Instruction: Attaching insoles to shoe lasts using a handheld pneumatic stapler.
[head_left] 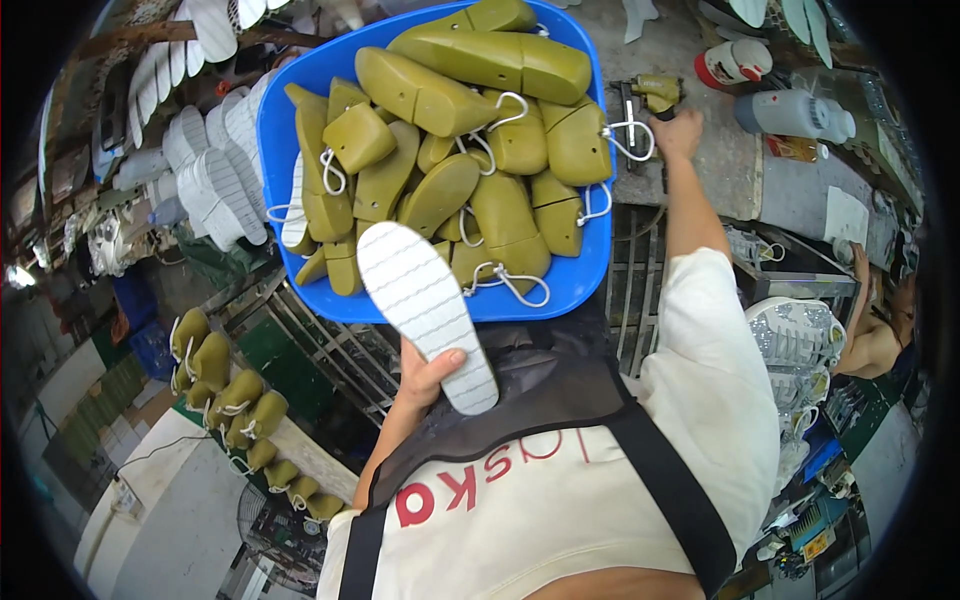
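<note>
In my left hand [424,376] is a white insole [425,290] with wavy grey lines across it. My thumb presses on its face and the other fingers are hidden behind it. The insole is tilted over the near rim of a blue tub [272,150] heaped with olive-green shoe lasts [515,215], several with white cord loops. At the far right, my right hand [680,132] is closed round the dark handle of a staple gun [656,92] with an olive-green body and a black magazine, resting on the worn bench [722,165].
On the bench stand a red-and-white container [732,62] and a clear plastic bottle [795,115]. More white soles [215,190] are stacked left of the tub. Rows of lasts [240,400] stand lower left. Sparkly shoes [797,335] and another person's arm [862,320] are at right.
</note>
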